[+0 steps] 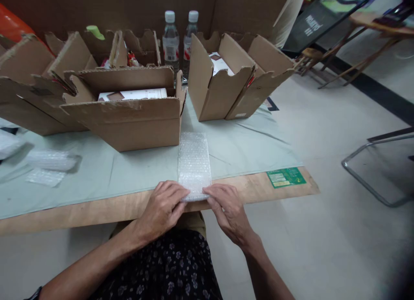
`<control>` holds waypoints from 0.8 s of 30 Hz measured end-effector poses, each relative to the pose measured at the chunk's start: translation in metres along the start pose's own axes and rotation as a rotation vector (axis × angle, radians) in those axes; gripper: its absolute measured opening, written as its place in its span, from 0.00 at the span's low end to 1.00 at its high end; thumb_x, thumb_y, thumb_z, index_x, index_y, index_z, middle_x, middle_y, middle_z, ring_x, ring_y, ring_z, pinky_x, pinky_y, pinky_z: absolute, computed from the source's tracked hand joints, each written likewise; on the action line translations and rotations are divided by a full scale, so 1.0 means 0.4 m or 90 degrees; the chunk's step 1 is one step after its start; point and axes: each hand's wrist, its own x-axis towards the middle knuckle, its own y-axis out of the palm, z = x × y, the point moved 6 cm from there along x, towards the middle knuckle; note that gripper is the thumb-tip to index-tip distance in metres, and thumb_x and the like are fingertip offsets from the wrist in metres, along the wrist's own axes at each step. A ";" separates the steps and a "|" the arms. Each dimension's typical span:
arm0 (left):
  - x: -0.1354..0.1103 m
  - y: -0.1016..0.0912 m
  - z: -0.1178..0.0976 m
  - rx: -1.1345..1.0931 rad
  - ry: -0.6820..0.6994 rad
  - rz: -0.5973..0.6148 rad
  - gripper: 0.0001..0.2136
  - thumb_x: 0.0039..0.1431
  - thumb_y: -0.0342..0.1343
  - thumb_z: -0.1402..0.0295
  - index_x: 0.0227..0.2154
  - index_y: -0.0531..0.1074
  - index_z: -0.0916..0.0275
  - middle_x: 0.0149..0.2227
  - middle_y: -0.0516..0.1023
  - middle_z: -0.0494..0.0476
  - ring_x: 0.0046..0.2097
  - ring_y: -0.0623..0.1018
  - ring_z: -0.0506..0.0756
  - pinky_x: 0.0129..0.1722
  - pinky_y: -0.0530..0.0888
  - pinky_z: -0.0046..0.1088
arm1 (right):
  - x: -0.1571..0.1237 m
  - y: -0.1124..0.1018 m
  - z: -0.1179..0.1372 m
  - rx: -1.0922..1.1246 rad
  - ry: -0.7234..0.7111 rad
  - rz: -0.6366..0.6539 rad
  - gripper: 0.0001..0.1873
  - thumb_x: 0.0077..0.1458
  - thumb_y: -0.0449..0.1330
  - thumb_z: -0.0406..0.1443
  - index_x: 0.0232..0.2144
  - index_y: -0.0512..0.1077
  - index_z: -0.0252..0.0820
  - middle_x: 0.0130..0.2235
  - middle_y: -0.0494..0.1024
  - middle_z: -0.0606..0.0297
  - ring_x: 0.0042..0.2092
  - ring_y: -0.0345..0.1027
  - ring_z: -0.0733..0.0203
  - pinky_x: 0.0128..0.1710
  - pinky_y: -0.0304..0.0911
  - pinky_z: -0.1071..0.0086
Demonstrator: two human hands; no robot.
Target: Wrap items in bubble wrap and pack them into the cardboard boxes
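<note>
A strip of bubble wrap (194,157) lies lengthwise on the table, its near end at the wooden front edge and folded or rolled thicker there. My left hand (164,205) pinches the left corner of that near end, thumb below and fingers on top. At the right corner my right hand (228,208) grips in the same way. Whether anything is inside the fold, I cannot tell. Just beyond the strip, to the left, stands an open cardboard box (148,125) with a white printed box (136,94) in it.
More open cardboard boxes (213,93) stand along the back, with two water bottles (170,43) between them. Loose bubble wrap pieces (51,160) lie at the left. A green label (286,177) is on the table's right edge. A metal-framed chair (359,175) stands on the right.
</note>
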 end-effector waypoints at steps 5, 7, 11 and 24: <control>0.051 0.010 0.062 -0.063 -0.154 -0.007 0.11 0.65 0.55 0.73 0.47 0.77 0.61 0.38 0.84 0.57 0.37 0.81 0.56 0.39 0.79 0.37 | 0.000 -0.039 -0.007 -0.082 0.036 -0.161 0.18 0.66 0.59 0.34 0.57 0.71 0.47 0.48 0.82 0.56 0.50 0.76 0.50 0.50 0.70 0.54; 0.068 0.021 0.081 -0.055 -0.190 0.012 0.12 0.64 0.57 0.72 0.48 0.77 0.60 0.38 0.84 0.56 0.36 0.81 0.55 0.39 0.79 0.35 | 0.000 -0.032 0.005 -0.135 -0.014 -0.166 0.19 0.64 0.61 0.33 0.57 0.71 0.47 0.52 0.81 0.55 0.55 0.74 0.48 0.54 0.67 0.52; 0.069 0.016 0.082 0.040 -0.167 -0.029 0.15 0.65 0.57 0.71 0.54 0.74 0.61 0.42 0.81 0.59 0.40 0.80 0.57 0.43 0.79 0.37 | 0.021 0.020 0.004 -0.184 -0.068 -0.034 0.14 0.65 0.59 0.32 0.52 0.74 0.47 0.54 0.82 0.59 0.60 0.70 0.47 0.57 0.62 0.52; 0.116 0.005 0.102 0.093 -0.086 -0.058 0.11 0.67 0.55 0.72 0.50 0.74 0.64 0.41 0.82 0.60 0.40 0.79 0.58 0.43 0.76 0.40 | 0.068 -0.009 -0.040 -0.161 0.004 -0.046 0.22 0.69 0.55 0.42 0.62 0.67 0.44 0.60 0.75 0.51 0.59 0.69 0.46 0.55 0.65 0.52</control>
